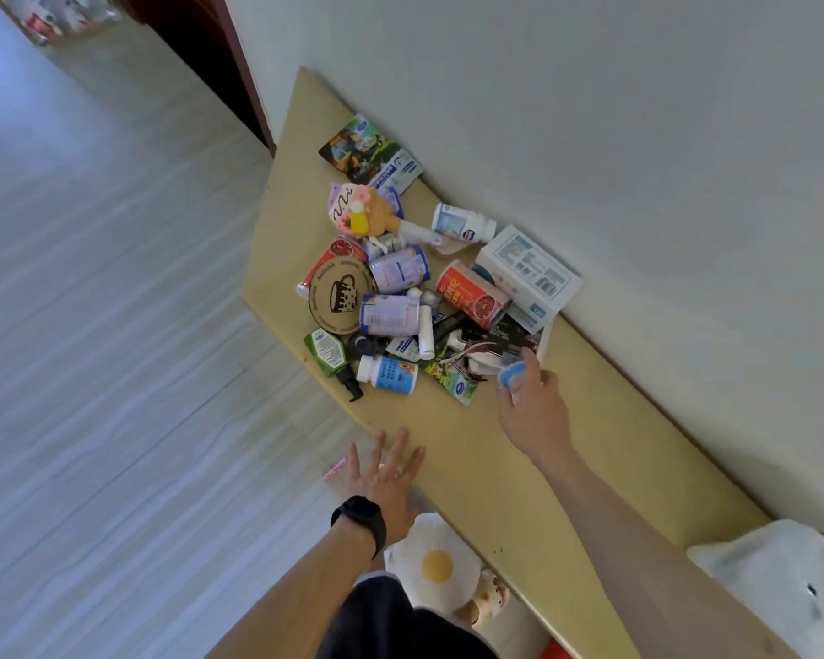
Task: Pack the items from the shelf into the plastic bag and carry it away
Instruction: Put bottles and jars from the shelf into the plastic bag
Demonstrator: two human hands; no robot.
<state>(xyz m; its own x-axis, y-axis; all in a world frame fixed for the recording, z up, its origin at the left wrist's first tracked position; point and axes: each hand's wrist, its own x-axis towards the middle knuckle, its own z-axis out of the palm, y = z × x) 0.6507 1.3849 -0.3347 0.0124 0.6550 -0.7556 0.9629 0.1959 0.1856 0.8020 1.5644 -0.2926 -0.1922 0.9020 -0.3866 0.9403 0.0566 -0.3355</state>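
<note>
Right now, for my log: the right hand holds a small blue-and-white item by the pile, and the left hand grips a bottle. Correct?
No: in the head view the left hand grips nothing, fingers spread straight by the shelf edge. The right hand holds the blue-and-white item.

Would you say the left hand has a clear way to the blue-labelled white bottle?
Probably yes: the left hand is open and empty, and only bare shelf lies between it and the blue-labelled white bottle at the pile's near edge.
</note>
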